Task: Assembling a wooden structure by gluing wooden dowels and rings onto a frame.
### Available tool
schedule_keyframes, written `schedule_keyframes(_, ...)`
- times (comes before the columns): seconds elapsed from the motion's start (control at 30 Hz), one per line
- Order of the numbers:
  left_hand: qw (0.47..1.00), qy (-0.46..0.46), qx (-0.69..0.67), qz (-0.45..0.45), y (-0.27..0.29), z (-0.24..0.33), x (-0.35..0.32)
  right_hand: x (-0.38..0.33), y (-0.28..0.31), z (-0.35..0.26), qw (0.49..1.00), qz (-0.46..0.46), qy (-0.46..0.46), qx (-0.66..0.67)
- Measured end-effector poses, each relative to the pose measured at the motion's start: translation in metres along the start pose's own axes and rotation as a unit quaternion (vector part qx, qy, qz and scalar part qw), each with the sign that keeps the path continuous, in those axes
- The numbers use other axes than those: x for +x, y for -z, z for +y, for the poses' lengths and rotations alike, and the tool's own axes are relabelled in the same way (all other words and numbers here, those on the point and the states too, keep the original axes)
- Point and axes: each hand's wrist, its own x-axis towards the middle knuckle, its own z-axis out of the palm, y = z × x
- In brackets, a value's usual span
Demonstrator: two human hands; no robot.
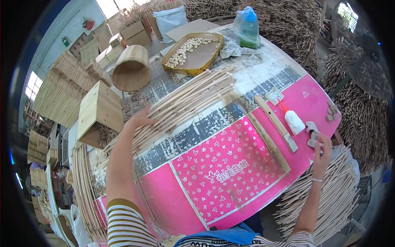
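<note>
My left hand (140, 118) reaches across the table to a spread of long pale wooden sticks (197, 92), its thumb and fingers apart on their left part. Many of these sticks have rounded far ends. At the right edge of the table my right hand (323, 151) has its fingers drawn together beside several small grey-white rounded pieces (311, 126). Whatever lies between those fingers is too small to make out. Close by stands a white squeeze bottle with a red nozzle (293, 122), lying tilted on the pink table cover (302, 92).
A yellow-rimmed tray (166, 68) holds small wooden balls. Near it are a wooden bucket (132, 68), an open wooden box (101, 113) and a bagged green bottle (248, 31). A wooden strip (273, 119) crosses the cover. Stick bundles (325, 193) and a fan (362, 49) flank the right.
</note>
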Motion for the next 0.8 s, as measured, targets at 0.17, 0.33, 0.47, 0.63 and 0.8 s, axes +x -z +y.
schedule_keyframes(0.17, 0.998, -0.038, 0.043, -0.011, 0.007, 0.031, 0.008, -0.048, -0.02, -0.057, 0.997, -0.05, 0.044, 0.035)
schedule_keyframes(0.33, 0.997, -0.056, 0.035, 0.029, 0.002, 0.019, -0.003, -0.086, -0.041, -0.09, 0.978, -0.131, -0.07, 0.148)
schedule_keyframes(0.47, 0.999, -0.026, -0.01, 0.023, 0.008, 0.038, -0.009, -0.1, -0.051, -0.09, 0.981, -0.129, -0.031, 0.144)
schedule_keyframes(0.63, 0.983, -0.094, 0.075, 0.136, -0.004, 0.042, -0.019, -0.106, -0.06, -0.095, 0.972, -0.161, -0.049, 0.161)
schedule_keyframes(0.8, 0.98, -0.051, 0.11, 0.16, -0.008, 0.045, -0.028, -0.112, -0.065, -0.101, 0.966, -0.173, -0.044, 0.188)
